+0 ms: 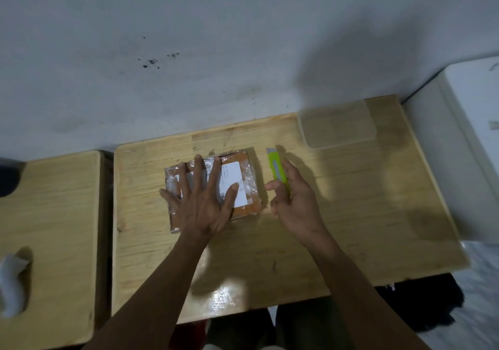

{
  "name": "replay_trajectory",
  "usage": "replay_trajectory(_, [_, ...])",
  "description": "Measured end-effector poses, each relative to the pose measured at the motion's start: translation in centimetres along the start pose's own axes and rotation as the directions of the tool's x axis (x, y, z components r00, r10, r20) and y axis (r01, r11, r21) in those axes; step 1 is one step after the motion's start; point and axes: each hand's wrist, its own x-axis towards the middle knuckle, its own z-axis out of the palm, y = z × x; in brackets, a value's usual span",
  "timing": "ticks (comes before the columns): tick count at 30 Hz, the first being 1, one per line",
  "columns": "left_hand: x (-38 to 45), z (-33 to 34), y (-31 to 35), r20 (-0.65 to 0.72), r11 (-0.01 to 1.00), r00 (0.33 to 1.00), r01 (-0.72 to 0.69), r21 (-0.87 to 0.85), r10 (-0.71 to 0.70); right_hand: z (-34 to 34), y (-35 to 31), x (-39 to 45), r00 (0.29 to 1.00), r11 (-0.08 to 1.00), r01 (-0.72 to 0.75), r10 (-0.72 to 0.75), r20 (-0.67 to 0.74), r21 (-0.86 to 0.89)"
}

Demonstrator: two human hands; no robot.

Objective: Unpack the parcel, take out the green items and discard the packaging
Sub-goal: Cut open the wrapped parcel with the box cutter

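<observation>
A flat orange parcel [247, 164], wrapped in clear plastic with a white label, lies on the wooden table [351, 214]. My left hand [201, 199] presses flat on top of it, fingers spread straight. Just right of the parcel, my right hand [295, 201] grips a lime-green utility knife [276, 167], its blade end pointing away from me. The knife is beside the parcel and apart from it. What is inside the parcel is hidden.
A clear plastic lid or tray [337, 125] lies at the table's far right corner. A second wooden table [48, 228] stands to the left with a white object [12, 282] at its edge. A white appliance [464, 147] is on the right. A wall rises behind.
</observation>
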Motion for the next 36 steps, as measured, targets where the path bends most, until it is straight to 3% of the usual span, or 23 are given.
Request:
replay_trajectory(6, [0.2,0.1,-0.1,0.010,1.000,1.000,-0.014,-0.008,0.014,0.3,1.0,-0.2,0.990,0.984,0.060,-0.081,-0.119,-0.165])
replay_trajectory(12, [0.1,0.1,-0.1,0.006,1.000,1.000,-0.005,-0.011,0.005,0.7,0.4,0.1,0.997,0.979,0.070,-0.075,-0.019,-0.194])
replay_trajectory(17, [0.1,0.1,-0.2,0.000,1.000,1.000,0.008,-0.005,-0.008,1.1,0.5,0.4,0.993,0.967,0.096,-0.110,-0.045,-0.234])
replay_trajectory(22, [0.0,0.3,-0.1,-0.014,1.000,1.000,0.011,0.004,-0.011,1.7,0.0,0.4,0.978,0.942,0.205,-0.209,0.014,-0.264])
replay_trajectory(36, [0.1,0.2,-0.1,-0.022,1.000,1.000,0.016,0.009,-0.015,3.3,-2.0,2.1,0.989,0.909,0.150,-0.130,0.078,-0.389])
